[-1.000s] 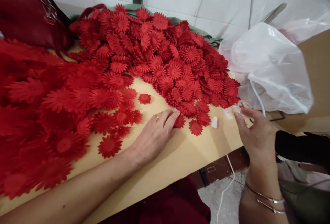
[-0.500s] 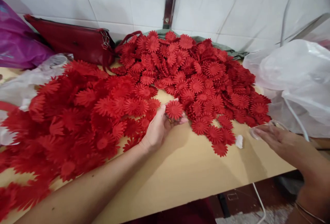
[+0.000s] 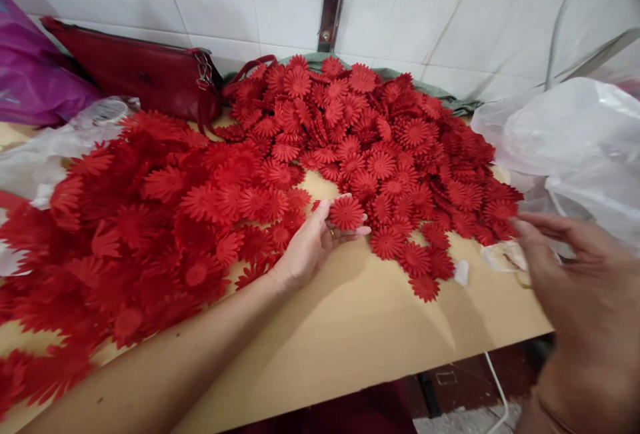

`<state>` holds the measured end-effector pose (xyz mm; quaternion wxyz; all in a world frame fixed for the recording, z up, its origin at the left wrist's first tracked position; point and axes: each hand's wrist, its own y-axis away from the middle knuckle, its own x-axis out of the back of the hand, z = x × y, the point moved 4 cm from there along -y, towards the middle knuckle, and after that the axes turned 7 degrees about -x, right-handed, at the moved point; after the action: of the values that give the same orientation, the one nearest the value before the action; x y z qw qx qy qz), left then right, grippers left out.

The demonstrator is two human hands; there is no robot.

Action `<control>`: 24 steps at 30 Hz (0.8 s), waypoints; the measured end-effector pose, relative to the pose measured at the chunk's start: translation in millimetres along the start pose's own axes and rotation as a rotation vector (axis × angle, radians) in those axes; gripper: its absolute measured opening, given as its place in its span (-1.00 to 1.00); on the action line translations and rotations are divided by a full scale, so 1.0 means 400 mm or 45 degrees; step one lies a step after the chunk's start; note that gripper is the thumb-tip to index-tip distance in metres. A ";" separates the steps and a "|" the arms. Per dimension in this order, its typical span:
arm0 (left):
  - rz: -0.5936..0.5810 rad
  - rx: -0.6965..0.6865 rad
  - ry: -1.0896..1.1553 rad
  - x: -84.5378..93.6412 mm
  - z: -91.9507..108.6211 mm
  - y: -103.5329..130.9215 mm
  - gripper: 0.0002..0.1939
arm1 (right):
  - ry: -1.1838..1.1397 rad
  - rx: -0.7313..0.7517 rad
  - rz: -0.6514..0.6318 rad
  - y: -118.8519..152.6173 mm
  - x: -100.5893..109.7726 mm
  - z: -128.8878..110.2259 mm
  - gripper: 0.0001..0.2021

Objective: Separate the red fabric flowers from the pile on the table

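White tiles line the wall (image 3: 400, 14) behind the worktop (image 3: 310, 361), and two heaps of red cloth-like flowers cover most of the top: one sprawls on the person's left (image 3: 150, 241), the other (image 3: 390, 147) is piled toward the wall and reaches right. A translucent white bag (image 3: 570, 127) bulges beside the right heap; a red bag (image 3: 140, 77) leans by the wall, a purple bag (image 3: 37, 74) next to it. The right hand (image 3: 580, 287) is over the worktop's right end, thumb and forefinger close together; I can't tell whether they grip anything. Near its fingertips lies a small clear packet (image 3: 500, 257). The left hand (image 3: 310, 247) grasps a single flower (image 3: 347, 213), thumb at its edge, fingers behind, between the heaps. A white scrap (image 3: 461, 272) lies beside the right heap's loose flowers.
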<state>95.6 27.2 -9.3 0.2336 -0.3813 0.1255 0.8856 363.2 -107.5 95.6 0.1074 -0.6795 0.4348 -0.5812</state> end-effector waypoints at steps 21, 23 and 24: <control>0.151 0.011 0.097 0.017 0.007 -0.002 -0.83 | -0.535 0.661 -0.724 0.157 -0.137 -0.370 -0.60; 0.114 0.021 0.103 0.014 0.007 -0.004 -0.77 | -0.607 0.622 -0.706 0.138 -0.144 -0.376 -0.62; 0.101 0.032 0.101 0.013 0.007 -0.004 -0.73 | -0.600 0.635 -0.746 0.131 -0.153 -0.381 -0.63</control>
<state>91.7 31.4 -11.2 0.1978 -0.4080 0.1608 0.8767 207.4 -40.3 65.1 0.1948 -0.8410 0.0346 -0.5035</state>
